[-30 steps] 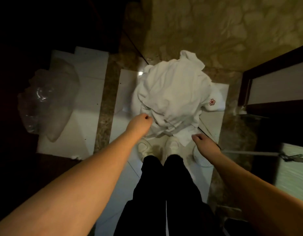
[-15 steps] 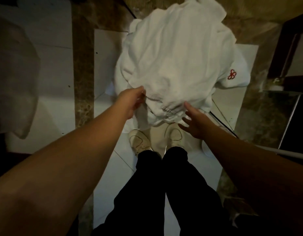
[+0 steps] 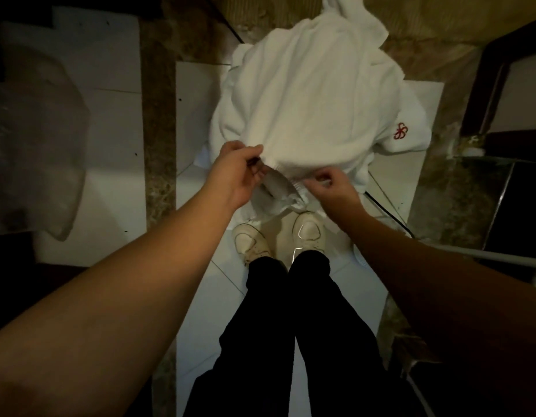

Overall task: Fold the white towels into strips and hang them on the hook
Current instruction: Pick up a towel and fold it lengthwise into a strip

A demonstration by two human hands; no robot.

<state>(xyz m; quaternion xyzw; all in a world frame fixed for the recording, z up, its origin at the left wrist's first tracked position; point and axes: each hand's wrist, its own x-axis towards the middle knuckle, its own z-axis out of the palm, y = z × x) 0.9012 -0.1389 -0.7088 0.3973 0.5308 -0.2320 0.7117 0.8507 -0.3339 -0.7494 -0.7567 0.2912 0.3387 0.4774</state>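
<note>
White towels (image 3: 308, 94) lay heaped; we noted our right hand (image 3: 332, 183), flat half a second earlier, now pinching their near edge alongside the pinching left hand (image 3: 236, 173).

A pile of white towels (image 3: 314, 94) lies on the tiled floor (image 3: 110, 121), just in front of the person's two light shoes (image 3: 251, 239). The left hand (image 3: 236, 173) pinches the near edge of the pile, and the right hand (image 3: 332, 185) grips the same edge just beside it. At the right side of the pile one towel shows a small red emblem (image 3: 399, 131). Well apart from the pile, at its left, a clear plastic bag (image 3: 35, 145) lies on the floor. Black trousers (image 3: 290, 326) cover the legs.
</note>
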